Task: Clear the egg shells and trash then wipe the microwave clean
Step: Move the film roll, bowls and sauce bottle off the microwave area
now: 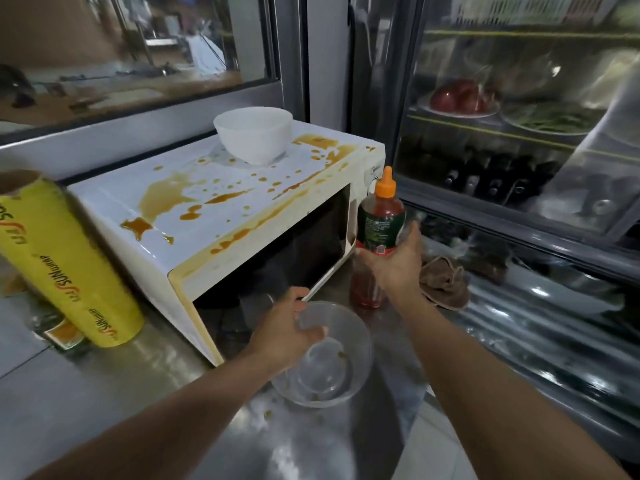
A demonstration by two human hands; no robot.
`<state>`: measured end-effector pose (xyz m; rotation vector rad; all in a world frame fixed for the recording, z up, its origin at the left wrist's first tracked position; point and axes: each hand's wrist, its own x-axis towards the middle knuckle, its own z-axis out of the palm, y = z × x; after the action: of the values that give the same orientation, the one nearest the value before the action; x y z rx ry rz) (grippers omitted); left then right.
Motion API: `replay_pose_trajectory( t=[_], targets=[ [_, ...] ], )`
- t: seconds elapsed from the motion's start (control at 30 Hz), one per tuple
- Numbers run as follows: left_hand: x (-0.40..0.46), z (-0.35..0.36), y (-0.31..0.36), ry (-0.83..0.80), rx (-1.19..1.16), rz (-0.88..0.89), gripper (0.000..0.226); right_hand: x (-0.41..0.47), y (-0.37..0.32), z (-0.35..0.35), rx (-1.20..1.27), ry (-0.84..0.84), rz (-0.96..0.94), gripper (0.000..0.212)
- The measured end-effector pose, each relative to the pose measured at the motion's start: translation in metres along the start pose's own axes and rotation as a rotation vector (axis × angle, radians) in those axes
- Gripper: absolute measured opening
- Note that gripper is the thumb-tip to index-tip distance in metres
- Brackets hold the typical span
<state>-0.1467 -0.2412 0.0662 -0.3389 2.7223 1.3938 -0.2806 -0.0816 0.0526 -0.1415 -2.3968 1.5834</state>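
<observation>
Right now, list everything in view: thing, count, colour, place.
microwave: one, white, stained orange-brown on top, on the steel counter
white bowl: one, on the microwave's back right
glass bowl: one, clear, on the counter in front of the microwave
sauce bottle: one, red with orange cap, right of the microwave
yellow roll: one, leaning left of the microwave
brown cloth: one, on the counter behind the bottle
display fridge: one, glass-fronted, right
left hand: grips the glass bowl's rim
right hand: holds the sauce bottle
</observation>
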Motion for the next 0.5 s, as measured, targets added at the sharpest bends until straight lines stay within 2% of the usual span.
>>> replay_pose_trajectory(
  t=[0.13,0.33,0.5],
  targets=[
    [0.007,0.000,-0.001,0.007,0.005,0.006,0.065,0.012,0.005,0.015,0.095,0.054,-0.013,0.104],
    [0.001,-0.008,-0.008,0.031,0.021,0.001,0.066,0.021,0.006,0.021,0.071,0.096,-0.004,0.077],
    [-0.010,-0.017,-0.013,0.054,0.062,-0.010,0.067,0.010,-0.001,0.018,0.054,0.127,-0.020,0.076]
  ],
)
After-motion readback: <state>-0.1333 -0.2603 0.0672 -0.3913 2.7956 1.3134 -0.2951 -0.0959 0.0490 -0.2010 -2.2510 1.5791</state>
